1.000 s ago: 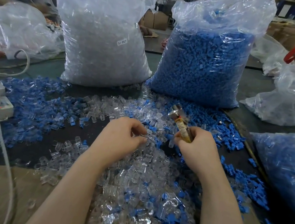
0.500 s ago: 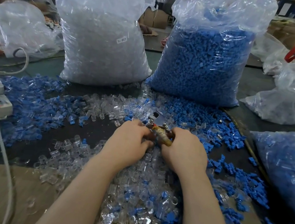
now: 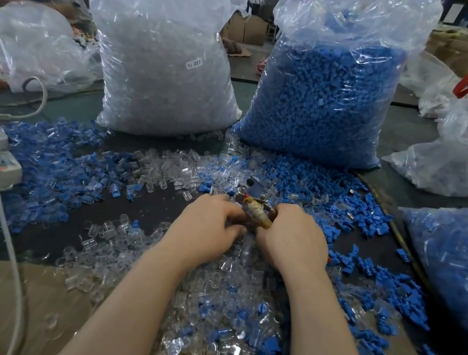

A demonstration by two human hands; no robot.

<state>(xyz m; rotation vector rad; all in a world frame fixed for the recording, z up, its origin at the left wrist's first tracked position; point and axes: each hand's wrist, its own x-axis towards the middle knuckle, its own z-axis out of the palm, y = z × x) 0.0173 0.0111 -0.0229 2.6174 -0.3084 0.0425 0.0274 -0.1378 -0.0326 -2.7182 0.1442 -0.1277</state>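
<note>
Gripping one wrapped tool, right hand sits beside left hand.

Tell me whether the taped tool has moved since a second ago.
Yes. Against the blue bag, the taped tool has dropped and shifted left, up to the left hand; the right hand grips it.

The small metal tool with a tape-wrapped brown handle was mostly buried between the left hand and the right hand, fingertips curled out of sight; the clear plastic sack of blue caps ran off the right edge.
</note>
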